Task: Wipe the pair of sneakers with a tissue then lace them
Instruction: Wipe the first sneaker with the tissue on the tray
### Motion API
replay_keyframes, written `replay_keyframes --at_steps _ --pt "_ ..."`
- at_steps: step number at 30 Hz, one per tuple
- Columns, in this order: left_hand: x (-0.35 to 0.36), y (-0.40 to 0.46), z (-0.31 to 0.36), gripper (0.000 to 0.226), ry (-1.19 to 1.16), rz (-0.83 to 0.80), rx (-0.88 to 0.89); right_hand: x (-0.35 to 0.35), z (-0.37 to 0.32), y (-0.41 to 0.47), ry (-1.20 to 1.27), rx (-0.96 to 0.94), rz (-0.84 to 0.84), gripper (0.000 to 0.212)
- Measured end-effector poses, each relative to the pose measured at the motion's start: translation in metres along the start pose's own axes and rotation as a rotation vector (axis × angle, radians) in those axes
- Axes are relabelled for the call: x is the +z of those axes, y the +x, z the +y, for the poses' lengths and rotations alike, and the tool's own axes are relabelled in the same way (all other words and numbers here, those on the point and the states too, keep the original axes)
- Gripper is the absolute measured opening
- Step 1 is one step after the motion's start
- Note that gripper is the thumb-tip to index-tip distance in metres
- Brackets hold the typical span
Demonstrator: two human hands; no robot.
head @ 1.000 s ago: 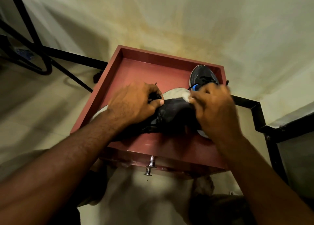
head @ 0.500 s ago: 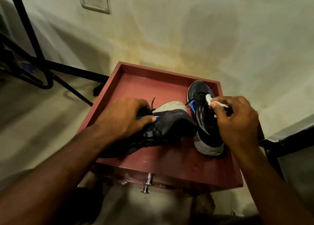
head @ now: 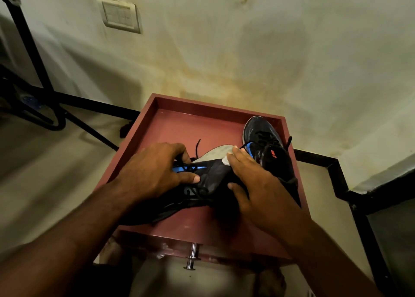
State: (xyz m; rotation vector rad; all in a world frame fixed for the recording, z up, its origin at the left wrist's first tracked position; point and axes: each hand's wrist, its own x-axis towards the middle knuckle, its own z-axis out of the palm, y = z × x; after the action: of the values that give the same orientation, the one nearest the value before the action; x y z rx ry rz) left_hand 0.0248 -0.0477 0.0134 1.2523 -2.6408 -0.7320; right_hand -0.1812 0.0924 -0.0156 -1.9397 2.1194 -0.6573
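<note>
The near sneaker (head: pixel 208 182) lies tipped on its side in the red tray (head: pixel 179 126), its long axis running left to right across the tray, grey sole (head: pixel 215 154) turned up and away toward the wall. The left hand (head: pixel 155 175) grips it at the laced end, fingers curled over the top edge and thumb laid flat along the blue stripe (head: pixel 190 168). The right hand (head: pixel 258 182) covers the other end, fingers held together and pressing a small wad of tissue (head: pixel 225 161) against the upper just below the sole; the thumb is spread wide underneath. I cannot tell whether the tissue is pinched or only pressed under the fingertips.

The 2nd sneaker (head: pixel 267 148) stands upright just beyond the right hand, toe pointing to the far wall, touching or nearly touching the first one.

Judging from this, wiping is under way and lacing has not begun. The stroke should run along the shoe's length, leftward toward the left hand, which steadies it. The right hand is the nearer one to the 2nd sneaker for the switch.
</note>
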Motion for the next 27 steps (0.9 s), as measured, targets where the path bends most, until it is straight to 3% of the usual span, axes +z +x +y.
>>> replay_keyframes --at_steps 3,6,8,14,17,21,25,27 --pt "0.001 -0.001 0.002 0.036 0.031 0.002 0.005 -0.004 0.004 0.003 -0.001 -0.031 0.073 0.057" --pt "0.0 -0.001 0.003 0.037 0.05 0.003 -0.004 -0.011 0.003 0.007 0.063 -0.03 0.264 0.026" --pt "0.001 -0.002 0.004 0.037 0.059 0.011 -0.011 -0.015 0.006 0.009 0.083 -0.018 0.311 0.016" --pt "0.002 -0.001 0.003 0.038 0.09 0.016 -0.021 -0.006 0.003 0.002 -0.014 -0.11 0.352 0.017" --pt "0.001 0.002 0.003 0.037 0.074 0.013 -0.035 0.013 -0.015 -0.001 -0.156 -0.186 0.219 0.04" --pt "0.0 0.004 0.001 0.036 0.047 0.016 -0.036 0.028 -0.031 -0.005 -0.111 -0.42 0.079 0.042" --pt "0.0 0.004 -0.002 0.036 0.032 0.001 -0.047 -0.004 -0.006 0.004 -0.077 -0.217 0.298 0.023" --pt "0.0 0.005 -0.002 0.037 0.031 0.002 -0.049 -0.005 -0.008 0.004 -0.117 -0.195 0.298 0.018"
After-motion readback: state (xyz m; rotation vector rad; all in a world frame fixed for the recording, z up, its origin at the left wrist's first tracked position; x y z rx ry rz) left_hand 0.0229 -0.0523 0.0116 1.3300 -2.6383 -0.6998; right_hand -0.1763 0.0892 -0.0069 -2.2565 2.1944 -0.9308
